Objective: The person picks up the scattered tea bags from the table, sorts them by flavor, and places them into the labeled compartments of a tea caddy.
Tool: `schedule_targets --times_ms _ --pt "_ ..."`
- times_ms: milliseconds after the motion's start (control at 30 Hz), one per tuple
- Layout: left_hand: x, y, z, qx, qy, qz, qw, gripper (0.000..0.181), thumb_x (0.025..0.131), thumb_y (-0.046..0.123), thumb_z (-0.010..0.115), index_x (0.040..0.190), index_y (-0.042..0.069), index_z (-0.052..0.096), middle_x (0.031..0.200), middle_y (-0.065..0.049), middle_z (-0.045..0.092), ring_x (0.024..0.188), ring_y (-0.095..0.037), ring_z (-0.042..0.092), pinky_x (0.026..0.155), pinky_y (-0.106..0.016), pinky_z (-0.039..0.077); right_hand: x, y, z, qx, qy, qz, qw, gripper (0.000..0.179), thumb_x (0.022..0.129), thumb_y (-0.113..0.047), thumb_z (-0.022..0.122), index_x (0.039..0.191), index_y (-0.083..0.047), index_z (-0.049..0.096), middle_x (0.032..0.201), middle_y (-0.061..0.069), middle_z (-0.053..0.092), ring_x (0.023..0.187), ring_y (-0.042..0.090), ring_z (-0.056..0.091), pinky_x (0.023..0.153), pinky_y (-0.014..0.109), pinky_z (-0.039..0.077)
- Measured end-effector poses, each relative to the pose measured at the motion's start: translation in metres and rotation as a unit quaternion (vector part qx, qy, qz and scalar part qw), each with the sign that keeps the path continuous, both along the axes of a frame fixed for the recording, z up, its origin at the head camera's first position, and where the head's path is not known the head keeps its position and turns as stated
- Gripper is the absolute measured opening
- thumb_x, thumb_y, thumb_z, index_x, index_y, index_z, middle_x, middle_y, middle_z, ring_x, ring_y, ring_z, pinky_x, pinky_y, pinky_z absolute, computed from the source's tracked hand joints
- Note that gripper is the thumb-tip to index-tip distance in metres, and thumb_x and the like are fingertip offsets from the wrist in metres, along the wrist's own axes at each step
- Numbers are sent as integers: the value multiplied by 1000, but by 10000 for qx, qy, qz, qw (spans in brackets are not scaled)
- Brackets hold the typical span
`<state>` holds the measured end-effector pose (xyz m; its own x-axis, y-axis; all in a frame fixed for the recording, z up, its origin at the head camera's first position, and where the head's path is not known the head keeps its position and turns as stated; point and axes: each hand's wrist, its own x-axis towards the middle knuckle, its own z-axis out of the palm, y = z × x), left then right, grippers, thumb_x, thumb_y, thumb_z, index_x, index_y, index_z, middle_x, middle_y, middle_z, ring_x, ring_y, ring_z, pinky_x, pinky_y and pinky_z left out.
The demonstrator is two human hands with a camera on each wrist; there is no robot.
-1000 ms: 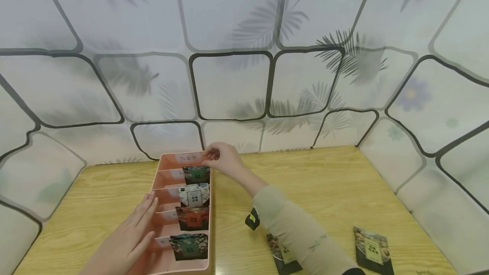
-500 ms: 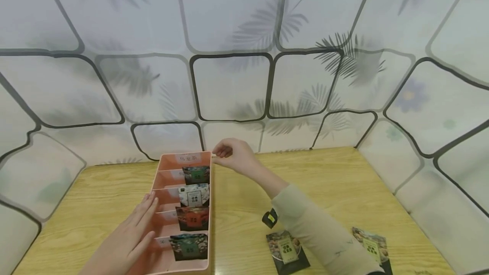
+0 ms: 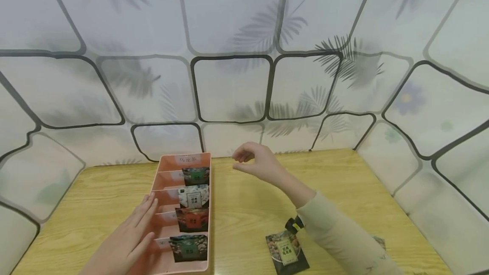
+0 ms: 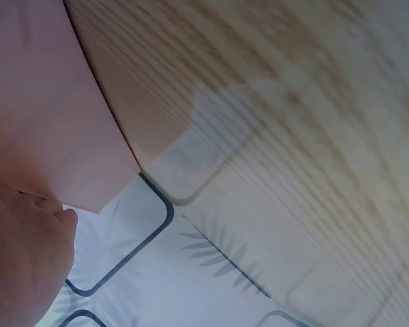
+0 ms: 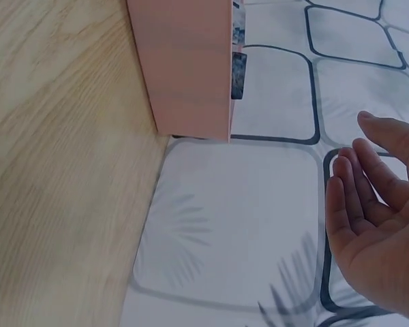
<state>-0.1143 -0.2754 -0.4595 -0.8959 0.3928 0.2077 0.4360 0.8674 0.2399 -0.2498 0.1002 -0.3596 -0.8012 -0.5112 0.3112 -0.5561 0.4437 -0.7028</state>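
A long pink divided box (image 3: 210,207) stands on the table, its compartments in a row from near to far. My left hand (image 3: 127,230) rests along its left rim with fingers straight. Upright packets stand in it: a dark green packet (image 3: 189,248) nearest, then a red packet (image 3: 192,220), a white packet (image 3: 193,197) and a green packet (image 3: 196,176). The farthest compartment shows only a handwritten label (image 3: 188,159). Right of the box's far end, my right hand (image 3: 261,164) hangs in the air, fingers loosely curved, thumb apart, nothing between them.
On the table (image 3: 244,215), a dark packet with a pale green label (image 3: 287,250) lies right of the box. Behind my right sleeve (image 3: 340,232) another packet (image 3: 379,241) shows only a corner. A small black piece (image 3: 294,225) hangs by that sleeve. Patterned fabric walls (image 3: 237,88) enclose the table.
My right hand has moved right, away from the box's far compartment, and its fingers have spread from the thumb. The right sleeve now covers most of the rightmost packet. My left hand stays put.
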Motion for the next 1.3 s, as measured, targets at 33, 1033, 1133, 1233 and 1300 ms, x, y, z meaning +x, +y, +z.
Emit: schedule_targets --times_ms 33,1033,1133,1233,1300 --pt "0 0 0 8 -33 8 10000 66 109 32 59 163 0 37 171 -23 35 147 21 -26 111 7 -12 2 5 -1 -12 16 -22 10000 20 94 -9 81 112 -3 75 108 14 76 96 24 72 91 43 63" --pt "1 -1 1 51 -156 -32 9999 67 110 31 57 164 0 35 172 -23 31 147 21 -26 111 7 -12 55 96 -47 666 -433 75 9968 22 93 -15 83 113 -8 76 107 11 76 94 11 70 89 37 63" --pt "1 -1 1 30 -112 -50 9999 66 110 31 58 164 0 35 173 -22 31 147 21 -25 111 6 -12 58 101 -54 644 -580 125 9962 24 94 -15 83 114 -5 75 107 12 76 94 9 69 88 33 63" --pt "1 -1 1 17 -52 -62 10000 66 110 30 58 164 0 36 173 -22 31 148 20 -25 112 6 -12 60 106 -59 620 -692 168 9955 25 94 -16 83 114 -4 74 107 12 76 94 9 69 88 29 62" --pt "2 -1 1 29 -17 -70 10000 66 109 30 58 164 -1 36 172 -22 32 149 20 -24 112 6 -11 62 109 -62 610 -721 202 9953 25 94 -15 83 115 -4 74 108 12 76 95 11 70 88 27 62"
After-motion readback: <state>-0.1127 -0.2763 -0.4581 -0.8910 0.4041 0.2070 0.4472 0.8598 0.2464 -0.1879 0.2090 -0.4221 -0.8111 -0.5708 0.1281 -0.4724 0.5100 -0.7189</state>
